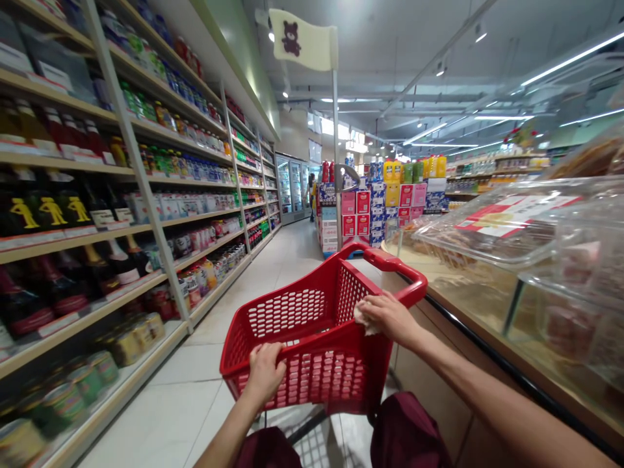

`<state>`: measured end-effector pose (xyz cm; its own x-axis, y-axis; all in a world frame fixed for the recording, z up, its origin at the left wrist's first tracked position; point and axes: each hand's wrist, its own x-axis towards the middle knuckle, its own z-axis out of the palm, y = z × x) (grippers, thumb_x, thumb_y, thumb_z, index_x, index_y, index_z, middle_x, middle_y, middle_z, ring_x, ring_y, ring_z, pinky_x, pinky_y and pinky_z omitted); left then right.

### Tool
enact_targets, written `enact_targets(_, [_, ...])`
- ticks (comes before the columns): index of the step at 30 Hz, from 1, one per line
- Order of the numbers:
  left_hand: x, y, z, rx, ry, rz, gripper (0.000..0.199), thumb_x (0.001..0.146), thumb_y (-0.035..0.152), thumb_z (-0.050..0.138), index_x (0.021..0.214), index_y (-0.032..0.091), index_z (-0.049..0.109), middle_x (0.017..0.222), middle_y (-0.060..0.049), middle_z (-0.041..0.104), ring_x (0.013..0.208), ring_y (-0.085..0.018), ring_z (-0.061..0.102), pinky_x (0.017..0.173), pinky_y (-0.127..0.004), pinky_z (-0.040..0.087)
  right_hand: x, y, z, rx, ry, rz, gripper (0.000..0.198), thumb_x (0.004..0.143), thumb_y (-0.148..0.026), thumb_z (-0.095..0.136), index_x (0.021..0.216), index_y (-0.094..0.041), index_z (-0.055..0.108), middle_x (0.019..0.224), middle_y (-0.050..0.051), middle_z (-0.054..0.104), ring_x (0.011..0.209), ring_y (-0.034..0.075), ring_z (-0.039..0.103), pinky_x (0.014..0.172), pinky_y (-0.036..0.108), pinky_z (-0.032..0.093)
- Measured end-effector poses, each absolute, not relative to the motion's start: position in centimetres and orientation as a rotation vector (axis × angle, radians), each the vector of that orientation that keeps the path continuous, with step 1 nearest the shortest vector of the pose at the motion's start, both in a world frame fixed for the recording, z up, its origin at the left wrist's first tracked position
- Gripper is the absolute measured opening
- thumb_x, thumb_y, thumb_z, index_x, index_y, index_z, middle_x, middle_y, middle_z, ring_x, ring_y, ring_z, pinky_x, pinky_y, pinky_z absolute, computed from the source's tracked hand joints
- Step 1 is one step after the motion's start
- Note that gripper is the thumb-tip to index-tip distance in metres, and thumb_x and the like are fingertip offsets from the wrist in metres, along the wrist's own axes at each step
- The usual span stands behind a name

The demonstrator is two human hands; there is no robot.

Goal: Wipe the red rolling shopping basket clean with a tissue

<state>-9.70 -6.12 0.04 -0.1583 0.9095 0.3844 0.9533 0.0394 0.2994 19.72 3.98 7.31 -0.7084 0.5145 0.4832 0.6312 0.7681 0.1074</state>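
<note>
A red plastic shopping cart (307,374) stands sideways before me, its perforated basket holding nothing that I can see. My left hand (266,372) grips the near rim towards the left end, fingers curled over the edge. Under my right hand (387,316) is a crumpled whitish cloth (366,316), pressed on the near rim close to the handle end. The cart's red handle (413,290) rises just beyond that hand. The fingertips of the right hand are partly hidden by the cloth.
Shelves of bottles and cans (195,175) line the left side. A display counter with clear plastic food packs (497,214) borders the right. Stacked drink cartons (355,214) stand ahead beside a flag pole. Tiled floor (195,383) runs along the aisle; a person (312,195) is far off.
</note>
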Motion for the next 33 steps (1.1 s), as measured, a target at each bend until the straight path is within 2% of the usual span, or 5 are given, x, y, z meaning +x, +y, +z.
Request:
enact_targets(8, [-10.0,-6.0,-0.5,-1.995,-2.181,-0.768,0.029,0.063,0.013,0.039,0.086,0.021,0.055,0.090,-0.003,0.062,0.090,-0.017,0.052,0.091,-0.038,0.026,22.9,5.3,7.7,-1.057,-2.018,-0.450,0.025,0.081,-0.017,0.040,0.092,-0.019,0.062,0.106,0.009,0.058,0.101,0.021,0.051,0.087,0.037,0.036])
enact_targets(13, [-9.9,-6.1,0.1,-1.995,-2.208,-0.731,0.030,0.062,0.012,0.038,0.085,0.021,0.055,0.088,-0.002,0.062,0.089,-0.017,0.052,0.090,-0.038,0.028,16.3,3.1,4.5,-0.783,-2.310,-0.375,0.023,0.084,-0.021,0.042,0.098,-0.023,0.060,0.112,0.004,0.057,0.105,0.017,0.049,0.093,0.035,0.032])
enact_targets(19, [-9.7,-5.8,0.0,-2.005,-2.204,-0.763,0.032,0.062,0.010,0.038,0.088,0.019,0.055,0.092,-0.004,0.062,0.093,-0.018,0.051,0.092,-0.040,0.025,19.8,4.6,5.2,-1.067,-2.067,-0.489,0.025,0.083,-0.016,0.041,0.099,-0.019,0.060,0.116,0.010,0.054,0.108,0.022,0.046,0.094,0.042,0.028])
enact_targets(27, [-10.2,-6.5,-0.2,-2.090,-2.137,-0.805,0.040,0.059,0.008,0.039,0.094,0.019,0.055,0.097,-0.004,0.062,0.096,-0.018,0.050,0.092,-0.040,0.028,7.9,0.8,0.5,-0.742,-2.378,-0.348,0.027,0.080,-0.018,0.049,0.106,-0.020,0.057,0.118,0.007,0.053,0.111,0.018,0.045,0.097,0.035,0.030])
enact_targets(33, [-11.1,-7.2,-0.3,-2.142,-2.114,-0.882,0.040,0.061,0.009,0.041,0.097,0.019,0.055,0.101,-0.005,0.061,0.099,-0.019,0.050,0.096,-0.043,0.025,9.8,0.7,2.1,-1.025,-2.332,-0.303,0.033,0.080,-0.015,0.042,0.112,-0.017,0.053,0.125,0.012,0.047,0.117,0.024,0.039,0.098,0.044,0.026])
